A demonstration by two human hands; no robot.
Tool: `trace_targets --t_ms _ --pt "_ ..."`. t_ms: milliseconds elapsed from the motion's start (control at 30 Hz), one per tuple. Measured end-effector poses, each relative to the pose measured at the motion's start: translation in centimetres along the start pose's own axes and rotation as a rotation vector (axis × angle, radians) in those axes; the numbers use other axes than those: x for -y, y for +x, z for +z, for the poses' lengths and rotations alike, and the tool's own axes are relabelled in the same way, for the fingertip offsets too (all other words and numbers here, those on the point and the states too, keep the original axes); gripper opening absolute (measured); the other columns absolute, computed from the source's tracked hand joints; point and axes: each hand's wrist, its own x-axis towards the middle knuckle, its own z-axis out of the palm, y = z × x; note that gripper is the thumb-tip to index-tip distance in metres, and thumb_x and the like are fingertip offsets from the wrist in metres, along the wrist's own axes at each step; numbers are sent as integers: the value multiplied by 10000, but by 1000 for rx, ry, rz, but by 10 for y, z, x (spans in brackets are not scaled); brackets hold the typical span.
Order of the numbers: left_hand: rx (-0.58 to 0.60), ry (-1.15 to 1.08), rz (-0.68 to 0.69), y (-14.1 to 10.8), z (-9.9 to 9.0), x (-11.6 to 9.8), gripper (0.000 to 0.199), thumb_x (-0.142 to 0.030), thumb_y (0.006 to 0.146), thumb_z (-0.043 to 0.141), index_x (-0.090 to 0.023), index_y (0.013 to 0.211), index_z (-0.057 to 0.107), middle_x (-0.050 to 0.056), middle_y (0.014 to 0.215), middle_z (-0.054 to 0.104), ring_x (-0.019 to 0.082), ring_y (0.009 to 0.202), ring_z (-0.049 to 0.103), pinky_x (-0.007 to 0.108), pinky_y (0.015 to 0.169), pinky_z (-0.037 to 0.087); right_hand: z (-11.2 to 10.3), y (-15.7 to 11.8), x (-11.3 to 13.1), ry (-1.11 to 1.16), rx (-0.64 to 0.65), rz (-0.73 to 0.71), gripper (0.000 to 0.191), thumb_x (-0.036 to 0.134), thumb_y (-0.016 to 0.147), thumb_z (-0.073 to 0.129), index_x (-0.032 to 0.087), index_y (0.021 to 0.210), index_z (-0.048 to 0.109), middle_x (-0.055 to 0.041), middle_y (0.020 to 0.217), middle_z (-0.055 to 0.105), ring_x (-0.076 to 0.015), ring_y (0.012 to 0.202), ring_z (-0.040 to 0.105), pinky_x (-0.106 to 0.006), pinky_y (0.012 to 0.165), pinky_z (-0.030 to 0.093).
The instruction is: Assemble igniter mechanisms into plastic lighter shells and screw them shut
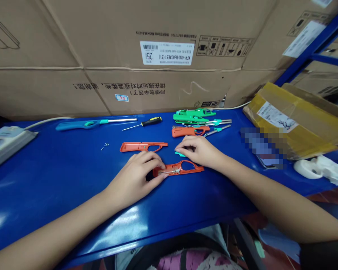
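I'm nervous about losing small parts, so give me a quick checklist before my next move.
1. Left hand steadying the near orange casing half: ok.
2. Clear tube lying inside that half: ok; whether fully seated, cannot tell.
3. Right hand firmly gripping the small teal piece: cannot tell; fingers cover part of it.
4. Small screws contained: not ok, loose on the table.
5. Screwdriver out on the table: ok.

Printed cardboard box [124,60], yellow-taped carton [307,125] at right, crumpled white tissue [332,171]
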Motion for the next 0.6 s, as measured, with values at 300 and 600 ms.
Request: trace_targets --t_ms 300,600 --pt "-136 -126 -45 3 -13 10 173 -368 955 633 -210 984 698 55 1015 719 215 999 662 393 923 531 -25 -5 4 -204 -108 -54 154 234 926 588 180 977 723 -73 961 689 -199 886 640 -341 826 498" --pt "-115 130 -92 1 -21 40 233 -410 928 641 -217 1024 729 80 1051 699 266 984 629 457 870 526 -90 -13 -31 -550 73 107 154 158 829 554 192 918 676 -88 996 658 -236 862 625 -359 763 477"
